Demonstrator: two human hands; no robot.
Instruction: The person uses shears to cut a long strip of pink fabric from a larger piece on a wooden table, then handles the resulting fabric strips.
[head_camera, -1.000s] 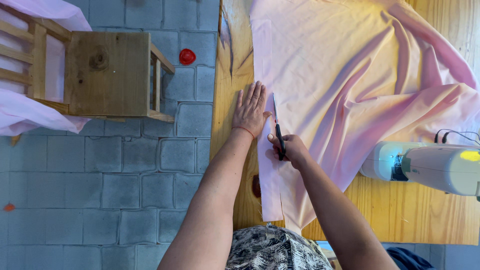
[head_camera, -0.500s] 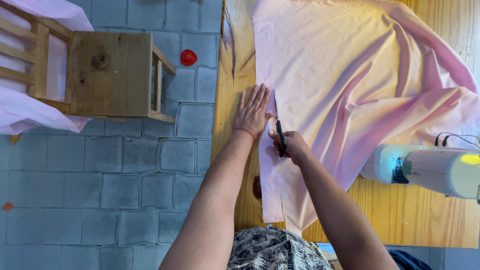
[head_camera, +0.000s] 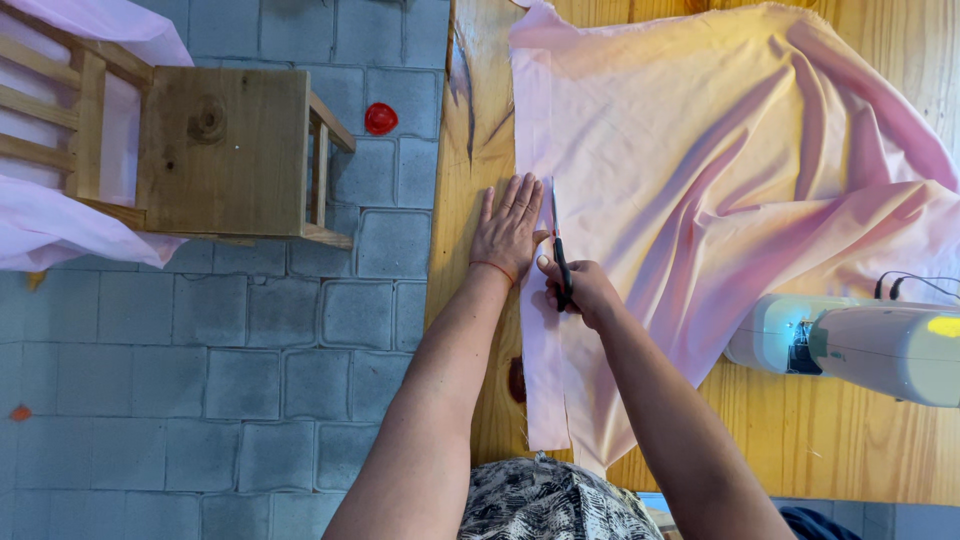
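Observation:
A large pink cloth (head_camera: 720, 170) is spread over a wooden table (head_camera: 470, 150). My left hand (head_camera: 508, 228) lies flat with fingers apart on the cloth's left edge, pressing a narrow strip down. My right hand (head_camera: 578, 290) grips a pair of dark-handled scissors (head_camera: 559, 250), blades pointing away from me into the cloth just right of my left hand. A cut runs from the near edge of the cloth up to the blades, splitting off a thin strip (head_camera: 543, 380) on the left.
A white sewing machine (head_camera: 860, 345) with cables stands on the table at the right. A wooden chair (head_camera: 225, 150) draped with more pink cloth (head_camera: 50, 225) sits on the grey paved floor at the left. A small red object (head_camera: 380, 118) lies on the floor near the table edge.
Both hands and the scissors have crept slightly farther away from me along the cut line. The cloth lies as before.

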